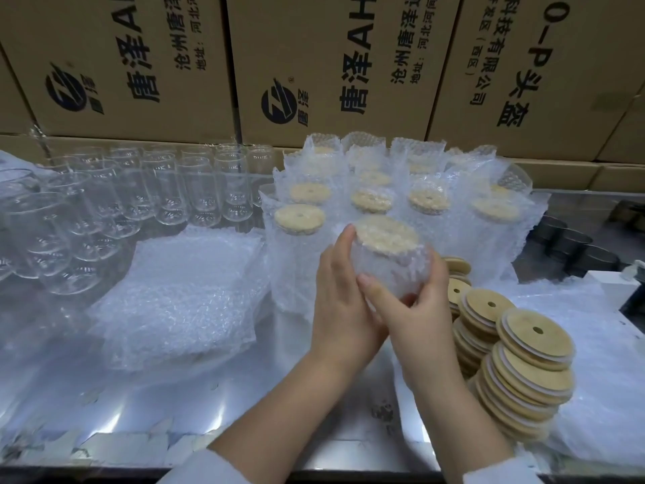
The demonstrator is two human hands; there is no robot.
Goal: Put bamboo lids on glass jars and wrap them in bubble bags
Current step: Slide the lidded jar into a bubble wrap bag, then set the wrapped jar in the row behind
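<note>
The left hand [343, 309] and right hand [419, 309] hold a bagged jar [387, 263], lid on, above the bench [244, 396], fingers curled round its sides. Wrapped jars [370, 199] stand just behind it. Bare jars [139, 197] stand left, loose lids [523, 365] right.

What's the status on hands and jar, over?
Left hand and right hand both gripping the jar. Jar lidded and bagged. Wrapped jars close behind, lid stacks at right; nothing blocking.
</note>
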